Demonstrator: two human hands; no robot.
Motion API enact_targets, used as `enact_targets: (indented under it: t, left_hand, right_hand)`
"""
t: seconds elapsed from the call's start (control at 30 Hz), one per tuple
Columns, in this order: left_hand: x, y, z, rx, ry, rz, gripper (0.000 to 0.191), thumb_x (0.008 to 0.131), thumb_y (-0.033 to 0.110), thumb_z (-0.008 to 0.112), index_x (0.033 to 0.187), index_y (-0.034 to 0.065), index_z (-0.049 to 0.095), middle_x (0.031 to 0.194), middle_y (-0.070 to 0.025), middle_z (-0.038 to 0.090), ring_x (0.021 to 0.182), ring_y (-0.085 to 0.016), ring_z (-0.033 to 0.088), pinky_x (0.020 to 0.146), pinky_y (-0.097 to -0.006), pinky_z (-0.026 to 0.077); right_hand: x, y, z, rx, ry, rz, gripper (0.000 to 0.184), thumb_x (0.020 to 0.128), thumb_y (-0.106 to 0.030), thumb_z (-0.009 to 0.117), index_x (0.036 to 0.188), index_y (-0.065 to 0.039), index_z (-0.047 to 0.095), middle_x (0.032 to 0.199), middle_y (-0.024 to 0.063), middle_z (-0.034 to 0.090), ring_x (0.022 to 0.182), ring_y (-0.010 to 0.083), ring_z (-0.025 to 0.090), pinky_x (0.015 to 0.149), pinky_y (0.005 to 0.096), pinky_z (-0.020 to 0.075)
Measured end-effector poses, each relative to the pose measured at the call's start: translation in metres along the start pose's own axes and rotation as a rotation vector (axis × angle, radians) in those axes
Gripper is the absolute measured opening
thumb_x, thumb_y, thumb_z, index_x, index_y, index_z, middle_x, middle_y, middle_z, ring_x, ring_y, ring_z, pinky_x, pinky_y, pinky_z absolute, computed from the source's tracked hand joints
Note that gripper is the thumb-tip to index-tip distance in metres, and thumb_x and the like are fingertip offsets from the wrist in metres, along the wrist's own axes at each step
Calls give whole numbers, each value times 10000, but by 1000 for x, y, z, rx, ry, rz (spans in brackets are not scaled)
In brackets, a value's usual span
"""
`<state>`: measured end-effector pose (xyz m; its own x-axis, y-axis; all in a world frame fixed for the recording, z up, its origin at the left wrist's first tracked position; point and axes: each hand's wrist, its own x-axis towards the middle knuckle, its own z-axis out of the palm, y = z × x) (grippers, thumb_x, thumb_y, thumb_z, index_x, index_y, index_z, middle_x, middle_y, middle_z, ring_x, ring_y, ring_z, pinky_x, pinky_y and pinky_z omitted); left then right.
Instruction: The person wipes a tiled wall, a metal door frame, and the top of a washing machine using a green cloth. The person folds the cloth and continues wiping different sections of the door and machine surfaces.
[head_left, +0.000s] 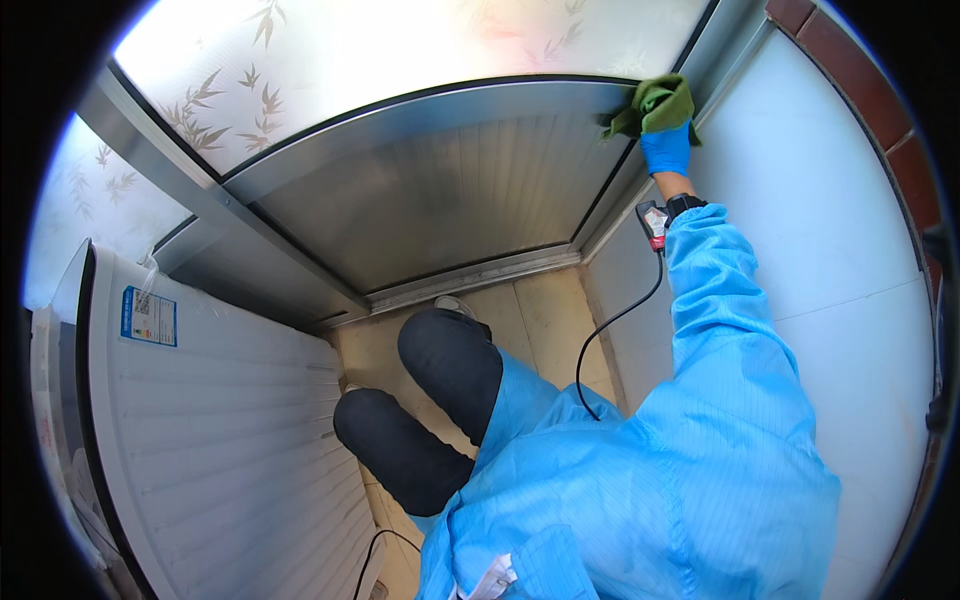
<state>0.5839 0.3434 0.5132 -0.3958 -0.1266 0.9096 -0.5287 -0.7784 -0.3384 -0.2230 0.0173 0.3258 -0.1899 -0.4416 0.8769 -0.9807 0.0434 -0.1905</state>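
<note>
My right hand (666, 150), in a blue glove, grips a green cloth (663, 105) at the upper right. The cloth lies against the upper right corner of a metal-framed door's lower panel (450, 172), beside the frosted glass (420, 52) with its leaf pattern. Folds of cloth hide most of the fingers. A black watch (684, 202) is on that wrist. My left hand is out of view; before me are my bent knees in dark trousers and the blue coat.
A white ribbed appliance (225, 390) with a blue-edged label stands at the left. White tiled wall (817, 225) runs along the right. A black cable with a plug-like end (654, 225) hangs near my right forearm. Beige floor tiles (540, 322) lie below the door.
</note>
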Motion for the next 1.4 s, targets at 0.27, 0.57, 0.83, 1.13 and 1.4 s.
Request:
enact_targets:
  t: [0.27, 0.57, 0.83, 1.13, 1.4]
  left_hand:
    - [-22, -14, 14, -37, -96, -100, 352, 990, 286, 389, 913, 71, 657, 841, -89, 648, 704, -265, 612, 640, -387, 489]
    - [-50, -49, 30, -25, -206, -216, 382, 992, 331, 355, 970, 94, 654, 906, -90, 654, 759, -263, 625, 692, -392, 505]
    - [-67, -80, 35, 31, -267, -285, 416, 994, 370, 324, 1021, 114, 651, 964, -90, 660, 807, -262, 636, 738, -397, 520]
    - [-78, -105, 31, 97, -317, -364, 461, 996, 415, 290, 1078, 136, 648, 1029, -90, 666, 862, -261, 649, 790, -402, 536]
    - [-89, -115, 31, 109, -358, -385, 498, 991, 465, 271, 1079, 159, 653, 1060, -94, 670, 895, -264, 657, 822, -418, 550]
  right_hand:
    - [-38, -9, 64, 393, 306, 449, 232, 839, -195, 588, 994, -29, 634, 1032, 198, 639, 958, 382, 593, 845, 446, 463]
    - [-66, -101, 117, -222, 81, 181, 258, 880, -225, 482, 965, -51, 653, 1041, 161, 646, 977, 335, 590, 857, 435, 428]
    - [-85, -238, 119, 138, 80, 21, 256, 894, -236, 500, 944, -18, 624, 982, 190, 625, 964, 384, 555, 889, 452, 397]
    - [-93, -386, 108, 977, -286, 285, 329, 816, -262, 672, 1023, -11, 619, 1042, 159, 637, 965, 358, 594, 861, 408, 459]
    - [-80, -482, 126, 980, -643, 41, 341, 840, -285, 667, 1083, -47, 641, 1060, 177, 651, 959, 346, 619, 826, 378, 489]
